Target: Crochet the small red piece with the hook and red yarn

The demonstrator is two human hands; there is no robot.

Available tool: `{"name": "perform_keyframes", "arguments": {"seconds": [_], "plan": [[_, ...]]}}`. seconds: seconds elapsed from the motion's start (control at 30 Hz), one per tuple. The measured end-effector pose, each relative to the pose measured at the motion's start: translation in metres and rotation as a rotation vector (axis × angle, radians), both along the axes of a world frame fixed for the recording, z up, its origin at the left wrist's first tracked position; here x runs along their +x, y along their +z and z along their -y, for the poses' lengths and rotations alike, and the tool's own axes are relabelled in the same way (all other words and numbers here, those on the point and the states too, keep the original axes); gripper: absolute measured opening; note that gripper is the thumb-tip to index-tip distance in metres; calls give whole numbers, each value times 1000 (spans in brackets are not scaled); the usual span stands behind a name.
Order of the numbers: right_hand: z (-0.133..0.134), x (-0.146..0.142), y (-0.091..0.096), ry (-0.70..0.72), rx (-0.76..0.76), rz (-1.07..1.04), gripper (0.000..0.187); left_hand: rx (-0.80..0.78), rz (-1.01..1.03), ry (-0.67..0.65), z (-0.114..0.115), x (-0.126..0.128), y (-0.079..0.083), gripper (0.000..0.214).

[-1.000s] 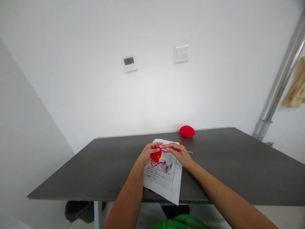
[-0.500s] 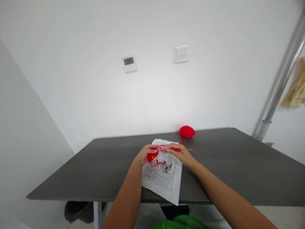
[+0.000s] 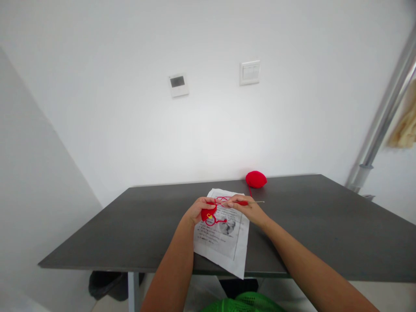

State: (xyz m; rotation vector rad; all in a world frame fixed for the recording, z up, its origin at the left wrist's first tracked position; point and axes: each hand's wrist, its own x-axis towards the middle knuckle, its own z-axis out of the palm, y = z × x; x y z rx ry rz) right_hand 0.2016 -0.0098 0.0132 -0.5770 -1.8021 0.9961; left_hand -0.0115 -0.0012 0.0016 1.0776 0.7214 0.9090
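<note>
My left hand (image 3: 199,209) pinches a small red crochet piece (image 3: 208,212) by its upper edge. A yellow stitch marker (image 3: 209,216) hangs on its lower part, and a red yarn tail dangles in a loop below. In my right hand (image 3: 246,206) is a crochet hook (image 3: 243,203) with a red grip, held like a pencil; one metal end points right and the other reaches left toward the crochet piece. Whether the left tip sits in a stitch is too small to tell. Loose red yarn strands cross between the hands.
A red yarn ball (image 3: 256,179) sits at the table's back edge, its strand running toward my right hand. Beneath both hands lies a printed paper sheet (image 3: 221,255) on the dark table (image 3: 130,234). A green mesh item (image 3: 243,302) and a black bin (image 3: 107,284) are below.
The right hand and hook have shifted very slightly against the crochet piece. Both hands keep their grips, and the whole view has moved a little.
</note>
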Motion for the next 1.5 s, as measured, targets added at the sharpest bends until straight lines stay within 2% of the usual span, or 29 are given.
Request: {"name": "perform_keyframes", "arguments": {"seconds": [0.17,0.43,0.53,0.7,0.9,1.07,1.27,1.5], "plan": [[1,0,2,16,-64,-28,22,0,-20,5,-3,-4,-5,37],[-3,-5,-5,131,-353,-277,19,29,-48,56,-1,1,-4,33],[-4,-8,-8,125,-399,-344,19,34,-38,88,0,6,-2,29],[-3,-13,-10,2,-317,-361,19,48,-26,124,2,12,-1,25],[-1,-11,-9,-165,-42,-155,20,57,-32,122,0,18,-4,31],[-2,-12,-12,-148,47,-46,18,70,-38,85,1,22,-4,40],[-4,-12,-14,-98,159,52,13,81,-63,94,3,25,-3,36],[-7,-11,-17,-129,104,58,12,104,-79,87,2,27,-4,42]]}}
